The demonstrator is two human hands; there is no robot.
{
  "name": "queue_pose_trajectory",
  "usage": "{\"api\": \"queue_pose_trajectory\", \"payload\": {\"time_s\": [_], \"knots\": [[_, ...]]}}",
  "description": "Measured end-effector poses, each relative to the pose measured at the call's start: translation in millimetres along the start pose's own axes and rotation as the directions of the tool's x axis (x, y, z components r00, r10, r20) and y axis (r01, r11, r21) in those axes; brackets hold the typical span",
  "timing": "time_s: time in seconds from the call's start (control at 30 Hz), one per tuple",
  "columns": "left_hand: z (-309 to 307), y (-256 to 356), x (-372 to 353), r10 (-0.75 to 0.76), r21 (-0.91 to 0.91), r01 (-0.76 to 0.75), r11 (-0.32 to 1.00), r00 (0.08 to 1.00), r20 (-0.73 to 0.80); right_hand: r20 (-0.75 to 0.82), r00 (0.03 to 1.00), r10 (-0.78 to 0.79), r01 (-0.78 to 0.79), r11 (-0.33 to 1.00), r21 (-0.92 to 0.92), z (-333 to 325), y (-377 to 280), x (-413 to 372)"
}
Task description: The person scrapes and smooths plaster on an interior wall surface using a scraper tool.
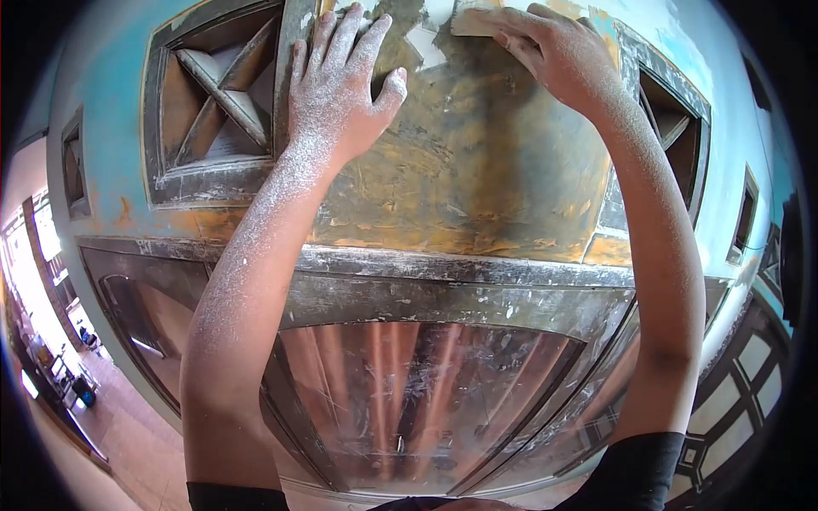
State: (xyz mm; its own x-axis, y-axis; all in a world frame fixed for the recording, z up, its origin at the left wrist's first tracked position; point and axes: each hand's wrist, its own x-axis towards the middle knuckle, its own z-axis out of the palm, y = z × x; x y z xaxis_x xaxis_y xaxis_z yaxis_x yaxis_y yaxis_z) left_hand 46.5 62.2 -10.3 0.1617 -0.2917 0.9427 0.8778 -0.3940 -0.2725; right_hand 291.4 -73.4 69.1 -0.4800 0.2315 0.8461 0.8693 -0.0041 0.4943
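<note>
My left hand (pixel 342 89), coated in white dust, lies with spread fingers against the upper wall beside a dark wooden frame. Up at the right, my right hand (pixel 567 58) is closed on a pale, flat, scraper-like piece (pixel 474 23); its exact kind is partly hidden by the fingers. The piece rests close against the wall panel (pixel 460 162), a patchy brown and ochre surface. Between the hands, a bare white patch (pixel 426 47) shows on that panel. White dust also speckles both forearms.
Crossed-slat wooden vents (pixel 223 98) flank the panel, the right vent (pixel 673 119) partly behind my forearm. Below runs a scuffed wooden ledge (pixel 460 271), over an arched glass pane (pixel 426 400) with pinkish curtains behind. Turquoise walls curve away, with a tiled floor (pixel 128 443) lower left.
</note>
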Motion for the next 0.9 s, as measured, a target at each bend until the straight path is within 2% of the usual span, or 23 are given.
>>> {"api": "queue_pose_trajectory", "payload": {"time_s": [0.23,0.4,0.5,0.63,0.7,0.83,0.9], "knots": [[-1.1,0.8,0.9,0.004,-0.005,-0.004,1.0,1.0,0.001,-0.007,0.998,-0.059,0.058,0.992,-0.108,-10.6,-18.5,8.9],[-1.6,1.8,1.1,0.006,-0.015,-0.006,1.0,1.0,-0.003,0.055,0.998,-0.001,0.002,1.0,-0.012,-8.4,-22.6,16.0],[-2.6,2.0,1.5,-0.007,0.003,0.007,1.0,1.0,0.019,-0.016,1.0,-0.025,0.024,0.997,-0.08,2.7,-21.0,20.5],[-1.4,2.2,0.9,-0.002,-0.004,0.002,1.0,1.0,0.012,0.022,1.0,-0.009,0.011,0.996,-0.088,-5.8,-30.1,16.7],[-0.8,0.5,1.4,0.001,-0.008,-0.001,1.0,1.0,0.002,-0.045,0.998,-0.033,0.03,0.997,-0.069,-4.5,-32.7,15.5],[-1.9,0.4,0.5,0.01,-0.017,-0.01,1.0,1.0,-0.001,0.009,1.0,-0.01,0.01,0.998,-0.066,-2.1,-26.0,18.5],[-3.0,1.2,2.2,0.011,-0.023,-0.011,1.0,1.0,-0.005,0.001,0.999,0.041,-0.041,0.998,0.038,8.3,-9.3,16.2]]}}
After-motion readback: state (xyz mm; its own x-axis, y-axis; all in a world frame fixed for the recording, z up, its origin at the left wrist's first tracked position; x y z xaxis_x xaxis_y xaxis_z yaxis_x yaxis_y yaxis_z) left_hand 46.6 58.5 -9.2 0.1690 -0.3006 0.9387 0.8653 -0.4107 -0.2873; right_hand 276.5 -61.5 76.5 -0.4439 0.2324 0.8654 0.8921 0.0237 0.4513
